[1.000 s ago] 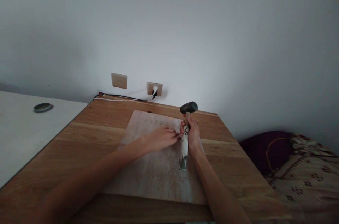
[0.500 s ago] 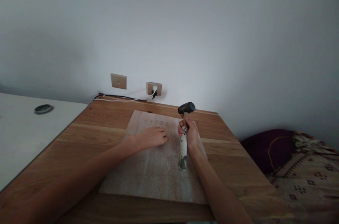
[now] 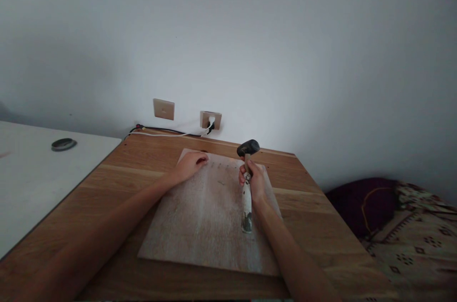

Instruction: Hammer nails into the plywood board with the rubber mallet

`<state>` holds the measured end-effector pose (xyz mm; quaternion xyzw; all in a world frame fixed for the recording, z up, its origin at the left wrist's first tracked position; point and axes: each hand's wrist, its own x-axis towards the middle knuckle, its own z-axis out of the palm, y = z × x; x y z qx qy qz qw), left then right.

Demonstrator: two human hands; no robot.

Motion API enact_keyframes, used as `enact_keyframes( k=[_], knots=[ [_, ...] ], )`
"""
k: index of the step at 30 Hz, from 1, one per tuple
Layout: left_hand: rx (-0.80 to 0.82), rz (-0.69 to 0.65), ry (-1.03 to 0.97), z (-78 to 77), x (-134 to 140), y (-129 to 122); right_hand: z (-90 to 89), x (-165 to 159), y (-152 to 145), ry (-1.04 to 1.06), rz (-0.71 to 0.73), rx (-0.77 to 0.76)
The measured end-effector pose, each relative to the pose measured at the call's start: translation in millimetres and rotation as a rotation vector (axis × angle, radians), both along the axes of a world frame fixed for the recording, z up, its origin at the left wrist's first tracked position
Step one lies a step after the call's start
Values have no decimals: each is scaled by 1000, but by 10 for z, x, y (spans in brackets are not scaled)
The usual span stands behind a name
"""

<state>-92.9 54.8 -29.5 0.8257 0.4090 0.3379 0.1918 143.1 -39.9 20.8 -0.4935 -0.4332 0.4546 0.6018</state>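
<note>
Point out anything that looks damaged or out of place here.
The hammer has a patchy white handle, dark near its end, so it looks worn or stained. A tiny piece, too small to identify, lies on the board, apart from the row of dots.

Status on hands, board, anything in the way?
Right hand grips hammer. Left hand at far-left corner of board. Small pale piece lies between hands, unidentifiable.

Black hammer head (image 3: 248, 148), blotchy white handle (image 3: 246, 199), pale streaked board (image 3: 203, 221), brown grained table (image 3: 314, 230), cream cloth (image 3: 421, 264) with seemingly purple-brown motifs
</note>
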Motion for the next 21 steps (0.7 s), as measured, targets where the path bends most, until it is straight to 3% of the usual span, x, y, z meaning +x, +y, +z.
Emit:
enact_keyframes(
  k=[6, 21],
  knots=[
    [-15, 26, -15, -43, 19, 14, 15, -20, -26, -60, 8, 2],
    [-28, -24, -16, -14, 38, 35, -132, -31, 39, 33, 48, -28]
  ],
)
